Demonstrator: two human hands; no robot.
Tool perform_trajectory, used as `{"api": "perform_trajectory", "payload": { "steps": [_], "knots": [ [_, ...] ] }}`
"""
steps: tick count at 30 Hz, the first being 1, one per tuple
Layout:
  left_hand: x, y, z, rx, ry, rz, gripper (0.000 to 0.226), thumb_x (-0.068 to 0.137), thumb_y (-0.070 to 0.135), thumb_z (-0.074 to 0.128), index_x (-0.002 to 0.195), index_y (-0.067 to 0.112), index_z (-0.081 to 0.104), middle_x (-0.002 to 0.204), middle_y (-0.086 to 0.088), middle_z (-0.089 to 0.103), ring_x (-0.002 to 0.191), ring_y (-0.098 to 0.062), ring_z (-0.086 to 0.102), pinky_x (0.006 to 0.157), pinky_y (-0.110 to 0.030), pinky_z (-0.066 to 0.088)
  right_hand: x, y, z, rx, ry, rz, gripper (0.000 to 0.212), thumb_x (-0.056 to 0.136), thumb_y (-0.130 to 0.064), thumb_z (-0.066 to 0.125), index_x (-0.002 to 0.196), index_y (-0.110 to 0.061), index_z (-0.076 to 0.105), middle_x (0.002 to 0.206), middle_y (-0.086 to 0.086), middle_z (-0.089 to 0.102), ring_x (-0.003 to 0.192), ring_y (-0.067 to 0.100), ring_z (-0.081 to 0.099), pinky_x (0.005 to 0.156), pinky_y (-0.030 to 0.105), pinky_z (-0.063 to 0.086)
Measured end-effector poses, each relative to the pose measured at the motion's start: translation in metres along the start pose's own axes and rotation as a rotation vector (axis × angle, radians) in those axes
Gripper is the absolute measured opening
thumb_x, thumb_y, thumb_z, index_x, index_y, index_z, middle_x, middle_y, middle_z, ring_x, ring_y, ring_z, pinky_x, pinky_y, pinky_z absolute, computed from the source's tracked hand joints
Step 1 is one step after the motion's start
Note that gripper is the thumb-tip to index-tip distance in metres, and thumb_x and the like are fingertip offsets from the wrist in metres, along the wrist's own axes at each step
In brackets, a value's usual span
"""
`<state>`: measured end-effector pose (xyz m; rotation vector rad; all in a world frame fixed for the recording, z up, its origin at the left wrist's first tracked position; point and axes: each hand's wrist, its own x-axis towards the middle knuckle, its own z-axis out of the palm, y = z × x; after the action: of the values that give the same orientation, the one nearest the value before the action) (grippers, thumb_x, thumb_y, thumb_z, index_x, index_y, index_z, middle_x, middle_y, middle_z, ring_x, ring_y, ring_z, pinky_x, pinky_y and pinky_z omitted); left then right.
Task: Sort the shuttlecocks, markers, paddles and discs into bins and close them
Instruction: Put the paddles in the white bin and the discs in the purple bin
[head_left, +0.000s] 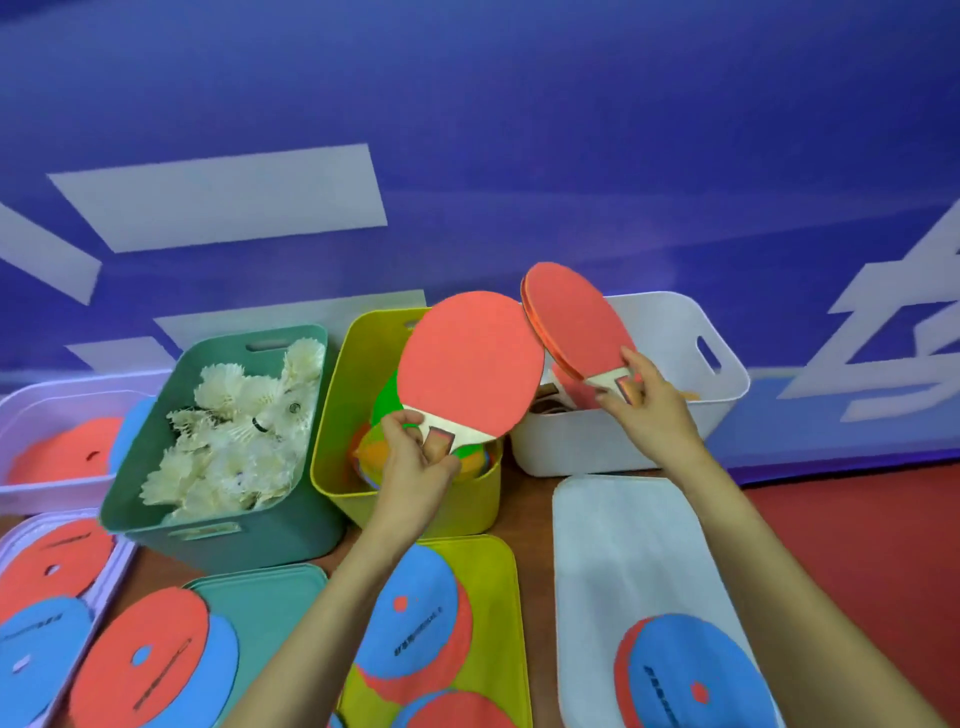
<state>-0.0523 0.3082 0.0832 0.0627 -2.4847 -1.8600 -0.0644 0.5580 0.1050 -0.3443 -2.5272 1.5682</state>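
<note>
Two-handed: with left hand (415, 457) curled round left paddle (470, 364) handle above yellow bin (332, 467), right hand (649, 405) pinching right paddle (571, 317) over white bin (597, 447) (paddles' home, seemingly), lower both there flat.

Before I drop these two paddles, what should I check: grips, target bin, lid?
1. Left hand grip on left paddle: ok, fingers curled round the handle.
2. Right hand grip on right paddle: ok, held at the handle.
3. White bin open to receive: ok, lid off.
4. Left paddle above the white bin: not ok, it hangs over the yellow bin.
5. White lid free for closing: not ok, a disc lies on it.
6. Room left in the white bin: cannot tell, the paddles hide most of its inside.
</note>
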Motion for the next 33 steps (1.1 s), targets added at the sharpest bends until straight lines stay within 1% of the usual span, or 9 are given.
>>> {"api": "perform_trajectory", "payload": {
  "steps": [3, 8, 10, 13, 18, 20, 22, 27, 33],
  "knots": [
    [0.034, 0.009, 0.032, 0.074, 0.025, -0.023, 0.048, 0.075, -0.011, 0.057, 0.105, 0.013, 0.027, 0.077, 0.001, 0.044, 0.065, -0.019, 0.042, 0.063, -0.033, 0.034, 0.050, 0.017, -0.033, -0.328, 0.015, 0.046, 0.060, 0.086, -0.030, 0.062, 0.140, -0.027, 0.037, 0.131, 0.005, 0.056, 0.119, 0.031, 0.051, 0.100, 0.040, 0.040],
    [0.074, 0.015, 0.066, 0.189, 0.121, -0.053, 0.046, 0.071, 0.006, 0.058, 0.102, 0.016, 0.026, 0.071, 0.004, 0.046, 0.078, -0.039, 0.056, 0.062, -0.040, 0.039, 0.122, 0.055, -0.061, -0.386, -0.147, 0.135, 0.070, 0.073, -0.037, 0.068, 0.138, -0.030, 0.041, 0.134, -0.001, 0.055, 0.124, 0.024, 0.051, 0.103, 0.045, 0.040],
    [0.086, 0.016, 0.073, 0.242, 0.152, -0.059, 0.047, 0.064, 0.017, 0.056, 0.100, 0.020, 0.025, 0.072, 0.001, 0.047, 0.084, -0.040, 0.059, 0.067, -0.043, 0.044, 0.140, 0.074, -0.067, -0.452, -0.230, 0.150, 0.069, 0.076, -0.031, 0.069, 0.139, -0.026, 0.041, 0.135, 0.000, 0.054, 0.125, 0.023, 0.051, 0.104, 0.044, 0.040],
    [0.105, 0.019, 0.086, 0.278, 0.144, -0.085, 0.047, 0.073, 0.007, 0.063, 0.102, 0.017, 0.027, 0.071, 0.003, 0.045, 0.086, -0.039, 0.059, 0.068, -0.039, 0.040, 0.158, 0.091, -0.065, -0.609, -0.411, 0.127, 0.068, 0.079, -0.024, 0.070, 0.140, -0.028, 0.039, 0.134, -0.001, 0.055, 0.122, 0.023, 0.052, 0.102, 0.042, 0.041],
    [0.125, 0.030, 0.118, 0.308, 0.006, -0.116, 0.052, 0.060, 0.021, 0.060, 0.103, 0.017, 0.031, 0.069, 0.003, 0.047, 0.068, -0.029, 0.047, 0.064, -0.037, 0.039, 0.182, 0.109, -0.046, -0.611, -0.580, 0.046, 0.068, 0.079, -0.008, 0.066, 0.139, -0.028, 0.040, 0.134, -0.002, 0.054, 0.120, 0.018, 0.054, 0.100, 0.028, 0.041],
    [0.132, 0.034, 0.133, 0.351, -0.065, -0.097, 0.050, 0.067, 0.016, 0.067, 0.103, 0.016, 0.031, 0.078, -0.001, 0.055, 0.071, -0.027, 0.051, 0.067, -0.038, 0.042, 0.186, 0.112, -0.043, -0.609, -0.548, 0.014, 0.051, 0.086, -0.004, 0.059, 0.134, -0.015, 0.048, 0.131, 0.006, 0.056, 0.117, 0.022, 0.055, 0.085, 0.018, 0.038],
    [0.142, 0.035, 0.148, 0.408, -0.146, -0.076, 0.047, 0.070, 0.014, 0.065, 0.100, 0.018, 0.030, 0.085, -0.005, 0.060, 0.078, -0.031, 0.056, 0.071, -0.041, 0.045, 0.187, 0.116, -0.046, -0.669, -0.468, 0.020, 0.030, 0.093, -0.019, 0.054, 0.120, -0.006, 0.056, 0.122, 0.015, 0.060, 0.110, 0.031, 0.056, 0.077, 0.026, 0.038],
    [0.163, 0.028, 0.182, 0.535, -0.307, -0.107, 0.034, 0.070, 0.010, 0.053, 0.096, 0.018, 0.032, 0.095, -0.009, 0.066, 0.089, -0.032, 0.058, 0.074, -0.039, 0.046, 0.172, 0.115, -0.070, -0.884, -0.370, 0.056, 0.026, 0.094, -0.023, 0.046, 0.112, -0.008, 0.057, 0.118, 0.014, 0.059, 0.106, 0.032, 0.056, 0.079, 0.032, 0.043],
    [0.176, 0.000, 0.210, 0.722, -0.407, 0.002, 0.033, 0.080, -0.007, 0.049, 0.101, 0.017, 0.039, 0.076, -0.001, 0.051, 0.085, -0.024, 0.045, 0.064, -0.024, 0.028, 0.140, 0.107, -0.082, -0.722, -0.294, 0.016, 0.036, 0.093, -0.027, 0.047, 0.128, -0.018, 0.048, 0.123, 0.011, 0.055, 0.113, 0.031, 0.053, 0.089, 0.037, 0.044]
  ]
}}
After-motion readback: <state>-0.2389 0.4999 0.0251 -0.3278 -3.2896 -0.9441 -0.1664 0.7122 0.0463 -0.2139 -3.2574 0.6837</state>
